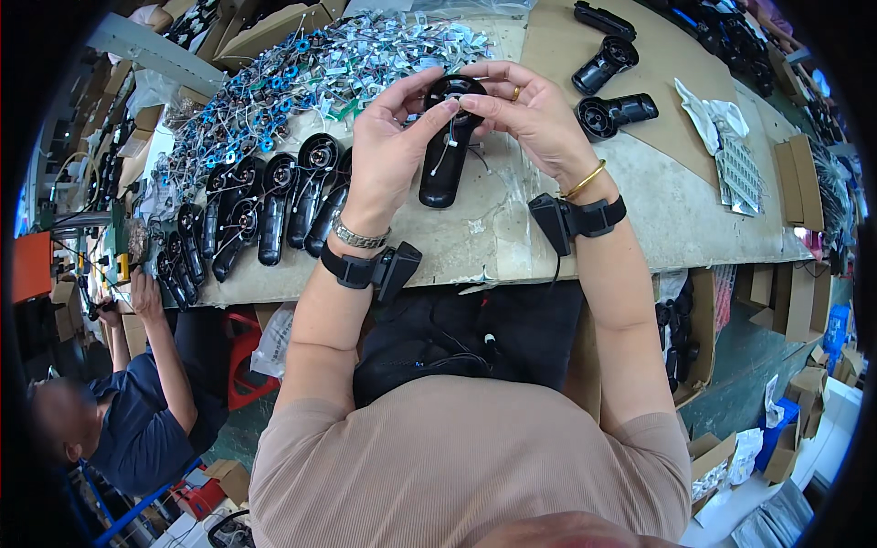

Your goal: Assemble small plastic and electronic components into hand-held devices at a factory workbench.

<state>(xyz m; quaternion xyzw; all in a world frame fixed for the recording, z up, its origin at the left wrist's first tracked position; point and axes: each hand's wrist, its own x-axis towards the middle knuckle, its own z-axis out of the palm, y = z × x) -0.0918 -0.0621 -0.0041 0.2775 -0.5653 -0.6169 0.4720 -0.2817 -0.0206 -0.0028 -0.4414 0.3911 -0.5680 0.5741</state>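
Observation:
Held up over the workbench (457,242) is a black handheld fan housing (438,187), its round end upward and its handle pointing toward me. My left hand (391,137) grips the left side of the round end, thumb on the inside. From the other side my right hand (534,123) grips it too, with its thumb pressed in near the middle, close to the left thumb. Thin wires with a small white connector (452,142) hang from the round end across the handle. What lies under the thumbtips is hidden.
Several similar black housings (274,210) stand in rows at the left. Behind them spreads a heap of wired small parts with blue rings (301,82). More black housings (617,114) lie on cardboard at the right, near a white sheet of parts (738,173). A co-worker (137,411) sits at left.

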